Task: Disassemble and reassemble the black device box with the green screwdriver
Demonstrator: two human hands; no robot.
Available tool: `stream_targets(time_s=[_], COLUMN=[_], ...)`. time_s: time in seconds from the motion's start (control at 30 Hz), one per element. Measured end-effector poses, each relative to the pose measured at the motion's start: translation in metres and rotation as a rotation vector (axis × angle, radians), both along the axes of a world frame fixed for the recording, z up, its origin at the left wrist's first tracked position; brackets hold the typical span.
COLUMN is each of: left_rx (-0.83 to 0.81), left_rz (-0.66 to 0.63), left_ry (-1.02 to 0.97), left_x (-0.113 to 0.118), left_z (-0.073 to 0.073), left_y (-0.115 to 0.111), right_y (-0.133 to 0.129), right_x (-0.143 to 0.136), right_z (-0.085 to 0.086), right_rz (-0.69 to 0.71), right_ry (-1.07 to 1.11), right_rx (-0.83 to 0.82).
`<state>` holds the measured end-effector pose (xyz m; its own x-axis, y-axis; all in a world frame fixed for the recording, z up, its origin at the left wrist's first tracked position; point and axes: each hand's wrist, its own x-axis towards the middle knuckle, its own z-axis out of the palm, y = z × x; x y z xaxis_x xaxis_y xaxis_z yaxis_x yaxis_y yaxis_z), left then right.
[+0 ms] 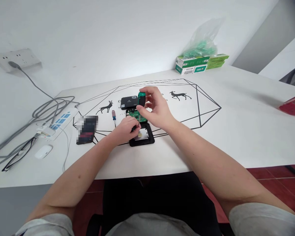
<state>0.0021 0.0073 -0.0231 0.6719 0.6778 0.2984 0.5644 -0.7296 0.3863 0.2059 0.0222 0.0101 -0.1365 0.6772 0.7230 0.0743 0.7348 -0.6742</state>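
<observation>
A green and black screwdriver (141, 99) stands upright in my right hand (155, 106), its handle between thumb and fingers. Its shaft points down beside my left hand (127, 129), whose fingers are pinched near the lower shaft; whether they grip the shaft or a small part is too small to tell. Beneath the hands lies a green circuit board (135, 114), partly covered by them. Just nearer, a black frame (151, 137) with a silvery inside rests on the table. Behind the board is a black case (128, 102). A second screwdriver (113, 115) lies to the left.
On the left are a pixelated dark phone-like object (87, 130), a power strip (62, 121), grey cable, glasses (18, 156) and a white earbud-like case (43, 151). Green boxes (193, 62) under a plastic bag (204, 42) stand at the back right. A red object (293, 105) sits far right.
</observation>
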Motion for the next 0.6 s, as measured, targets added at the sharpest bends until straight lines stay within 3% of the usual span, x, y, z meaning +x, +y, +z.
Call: stream_targets(time_s=[0.6], left_rx=[0.019], left_rz=[-0.019], left_ry=[-0.001], left_x=[0.0072], left_z=[-0.002], left_y=[-0.0002], right_y=[0.0023], right_x=[0.0055], right_z=[0.0024], right_rz=[-0.011], right_ry=[-0.043], right_rx=[-0.022])
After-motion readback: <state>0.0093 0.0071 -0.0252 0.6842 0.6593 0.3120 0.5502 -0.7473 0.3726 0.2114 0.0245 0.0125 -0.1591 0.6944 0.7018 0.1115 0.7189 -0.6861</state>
